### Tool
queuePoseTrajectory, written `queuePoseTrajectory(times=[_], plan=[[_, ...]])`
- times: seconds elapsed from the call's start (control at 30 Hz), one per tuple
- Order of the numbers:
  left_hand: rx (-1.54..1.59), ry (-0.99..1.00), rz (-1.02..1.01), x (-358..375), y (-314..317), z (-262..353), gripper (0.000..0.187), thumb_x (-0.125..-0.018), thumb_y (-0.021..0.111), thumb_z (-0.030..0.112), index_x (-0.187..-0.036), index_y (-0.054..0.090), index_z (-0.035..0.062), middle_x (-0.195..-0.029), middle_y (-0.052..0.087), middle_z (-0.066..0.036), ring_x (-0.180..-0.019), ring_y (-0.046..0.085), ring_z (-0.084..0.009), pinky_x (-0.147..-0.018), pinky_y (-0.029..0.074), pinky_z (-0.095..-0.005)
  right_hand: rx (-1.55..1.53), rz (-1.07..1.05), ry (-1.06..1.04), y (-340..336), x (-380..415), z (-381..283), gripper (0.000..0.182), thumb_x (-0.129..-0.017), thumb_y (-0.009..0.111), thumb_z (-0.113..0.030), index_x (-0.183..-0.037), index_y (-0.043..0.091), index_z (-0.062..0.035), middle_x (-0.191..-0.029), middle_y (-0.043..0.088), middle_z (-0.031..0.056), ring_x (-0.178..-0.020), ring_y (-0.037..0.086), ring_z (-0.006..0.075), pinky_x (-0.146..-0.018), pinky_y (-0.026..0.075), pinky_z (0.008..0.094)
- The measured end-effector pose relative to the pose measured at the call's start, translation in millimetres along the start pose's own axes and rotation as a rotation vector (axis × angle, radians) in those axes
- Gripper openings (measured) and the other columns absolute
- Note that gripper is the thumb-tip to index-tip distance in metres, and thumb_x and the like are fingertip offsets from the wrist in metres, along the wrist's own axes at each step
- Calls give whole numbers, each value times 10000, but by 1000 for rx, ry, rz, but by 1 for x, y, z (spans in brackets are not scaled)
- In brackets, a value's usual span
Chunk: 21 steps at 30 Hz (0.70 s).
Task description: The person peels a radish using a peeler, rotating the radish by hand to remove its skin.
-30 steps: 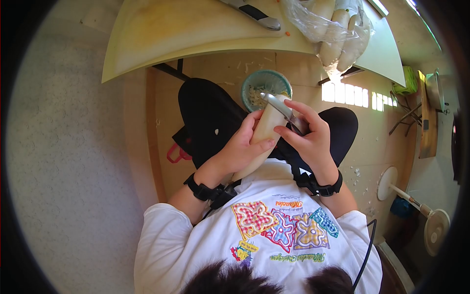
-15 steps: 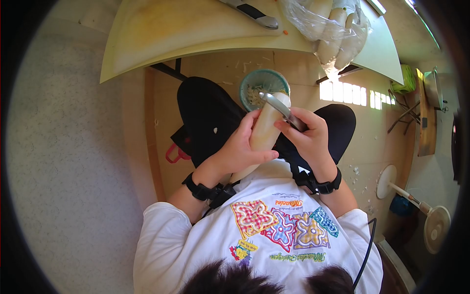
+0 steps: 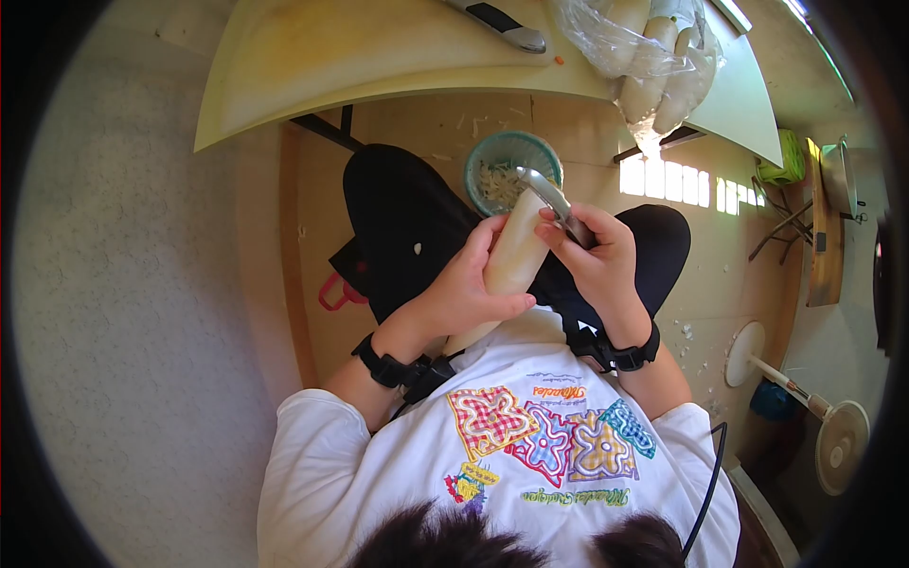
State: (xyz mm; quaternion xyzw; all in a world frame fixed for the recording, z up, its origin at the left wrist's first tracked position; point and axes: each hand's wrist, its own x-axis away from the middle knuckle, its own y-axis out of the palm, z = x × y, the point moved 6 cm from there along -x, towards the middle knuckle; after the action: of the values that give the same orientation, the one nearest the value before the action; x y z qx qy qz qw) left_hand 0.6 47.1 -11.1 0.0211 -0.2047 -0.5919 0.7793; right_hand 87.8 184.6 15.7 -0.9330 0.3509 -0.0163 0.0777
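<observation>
A long pale white radish (image 3: 516,252) slants up and away from my lap, its near end against my shirt. My left hand (image 3: 471,281) is wrapped round its middle, thumb across the top. In my right hand (image 3: 595,260) is a metal peeler (image 3: 549,196) with a dark handle, its head lying across the far end of the radish. Beyond that end, on the floor between my knees, stands a teal basket (image 3: 471,180) holding pale peelings.
A table (image 3: 398,80) spans the far side, bearing a dark-handled knife (image 3: 502,26) and a clear plastic bag (image 3: 592,43) of more radishes that overhangs the edge. A fan (image 3: 841,445) stands at right. White scraps dot the floor.
The peeler has slid slightly toward the radish's far tip, and the radish end has shifted a little. My left hand keeps its hold.
</observation>
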Motion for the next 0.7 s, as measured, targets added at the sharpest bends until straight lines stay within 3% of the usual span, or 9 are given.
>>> queuePoseTrajectory(times=[0.3, 0.43, 0.63, 0.7], plan=[[65, 20, 29, -5, -3, 2, 922, -749, 792, 60, -1462, 209, 12, -1276, 469, -98, -1138, 526, -153, -969, 455, -324, -67, 76, 64, -15, -8, -13, 141, -830, 760, -61, -908, 683, 28, -658, 566, -66, -620, 475, 5, -554, 385, 187], [39, 5, 71, -1, -13, 12, 920, -752, 780, 23, -1467, 201, 20, -1243, 497, -88, -1103, 548, -149, -974, 457, -338, -31, 225, 82, -46, -22, -23, 109, -867, 734, -93, -914, 701, -1, -653, 480, -107, -605, 372, -13, -536, 269, 167], [132, 11, 157, 2, -33, 8, 795, -836, 708, 84, -1469, 230, 31, -1236, 511, -80, -1115, 531, -150, -959, 458, -325, 126, 288, 40, -68, -50, -6, 187, -863, 741, -137, -977, 710, 9, -653, 513, -92, -598, 396, -5, -537, 272, 176], [95, 58, 196, 2, -38, 10, 746, -858, 644, 104, -1482, 237, 73, -1185, 544, -101, -893, 617, -176, -755, 545, -327, 165, 269, 84, -66, -53, 5, 200, -860, 742, -139, -994, 712, 6, -656, 514, -90, -601, 399, -3, -538, 278, 177]])
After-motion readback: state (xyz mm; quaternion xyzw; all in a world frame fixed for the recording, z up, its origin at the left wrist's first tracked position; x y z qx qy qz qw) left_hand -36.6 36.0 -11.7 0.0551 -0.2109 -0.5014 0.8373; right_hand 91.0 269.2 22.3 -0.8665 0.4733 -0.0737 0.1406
